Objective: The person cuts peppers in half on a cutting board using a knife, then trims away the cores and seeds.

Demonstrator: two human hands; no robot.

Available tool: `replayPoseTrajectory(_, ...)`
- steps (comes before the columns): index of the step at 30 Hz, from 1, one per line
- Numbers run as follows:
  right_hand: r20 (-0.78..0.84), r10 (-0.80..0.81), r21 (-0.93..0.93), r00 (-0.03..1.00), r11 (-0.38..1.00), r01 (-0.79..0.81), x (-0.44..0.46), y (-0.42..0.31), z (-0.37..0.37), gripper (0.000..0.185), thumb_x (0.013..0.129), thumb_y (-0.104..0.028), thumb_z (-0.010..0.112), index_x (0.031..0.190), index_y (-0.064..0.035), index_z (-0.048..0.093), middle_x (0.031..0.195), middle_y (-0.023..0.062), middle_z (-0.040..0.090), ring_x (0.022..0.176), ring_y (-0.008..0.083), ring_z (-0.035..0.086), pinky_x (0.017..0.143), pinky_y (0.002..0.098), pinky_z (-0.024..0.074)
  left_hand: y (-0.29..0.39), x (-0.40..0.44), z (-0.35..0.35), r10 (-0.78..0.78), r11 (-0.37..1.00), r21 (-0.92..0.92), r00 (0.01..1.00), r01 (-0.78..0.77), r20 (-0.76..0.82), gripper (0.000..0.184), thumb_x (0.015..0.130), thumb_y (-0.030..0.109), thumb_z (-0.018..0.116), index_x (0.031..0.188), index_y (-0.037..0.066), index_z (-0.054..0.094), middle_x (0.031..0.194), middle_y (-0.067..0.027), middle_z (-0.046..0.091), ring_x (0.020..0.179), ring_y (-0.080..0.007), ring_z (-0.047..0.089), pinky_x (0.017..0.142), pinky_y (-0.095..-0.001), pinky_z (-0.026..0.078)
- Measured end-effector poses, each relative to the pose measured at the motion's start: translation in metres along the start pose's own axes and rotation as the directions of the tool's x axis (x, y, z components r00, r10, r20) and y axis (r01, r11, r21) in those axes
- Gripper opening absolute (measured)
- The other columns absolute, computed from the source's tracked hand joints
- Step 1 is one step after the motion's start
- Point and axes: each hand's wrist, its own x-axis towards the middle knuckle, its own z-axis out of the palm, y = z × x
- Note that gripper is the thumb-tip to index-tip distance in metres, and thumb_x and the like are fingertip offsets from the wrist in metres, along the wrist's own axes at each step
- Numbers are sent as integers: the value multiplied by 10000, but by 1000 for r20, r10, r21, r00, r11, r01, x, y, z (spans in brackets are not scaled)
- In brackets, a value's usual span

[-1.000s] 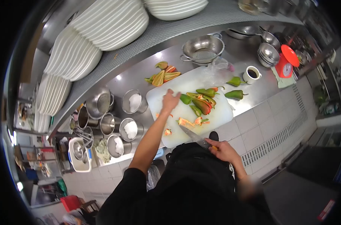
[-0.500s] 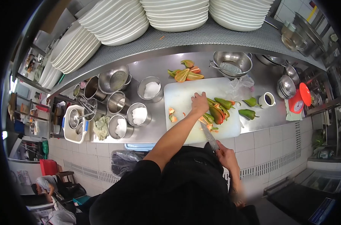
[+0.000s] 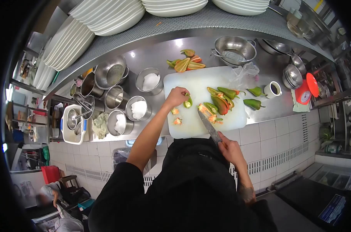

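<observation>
On the left half of the white cutting board [image 3: 195, 129], my left hand [image 3: 178, 96] pinches the upper end of a green pepper piece [image 3: 188, 101]. My right hand [image 3: 230, 150] is closed on the handle of a knife [image 3: 210, 126], whose blade points up-left over the board's lower middle. Orange and green pepper scraps [image 3: 207, 111] lie by the blade tip. Cut green and red peppers [image 3: 222, 103] are grouped on the board's right half. Small pepper scraps [image 3: 177, 121] rest below my left hand.
Pepper pieces [image 3: 185, 63] lie behind the board. A colander [image 3: 235, 50], a plastic bag [image 3: 245, 73], whole green peppers [image 3: 254, 104], a cup of dark liquid [image 3: 273, 89] and a red scale [image 3: 307, 92] stand rightward. Metal pots [image 3: 138, 108] are at left. A person [image 3: 53, 193] sits lower left.
My left hand has moved left from the pepper group and now holds a green piece. The knife stays in my right hand, near the orange scraps. The camera view has shifted slightly.
</observation>
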Motion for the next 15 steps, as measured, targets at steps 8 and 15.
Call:
replayPoseTrajectory(8,-63,-116,-233,991,967,99,20,-17,12,492,924,-162,604,1414,-166,558,825,262,684,751,445,667,728,534,537,7,-5,-5,204,927,321,979,-197,10,219,749,139,767,949,50,763,773,-153,701,724,-274,673,707,-368,532)
replayPoseTrajectory(15,-62,-84,-323,994,945,60,18,-13,12,506,918,-157,608,1421,-172,549,768,271,659,715,454,653,690,549,521,3,9,-3,202,916,332,973,-227,109,208,746,121,786,938,46,764,860,-173,722,811,-316,695,757,-390,543)
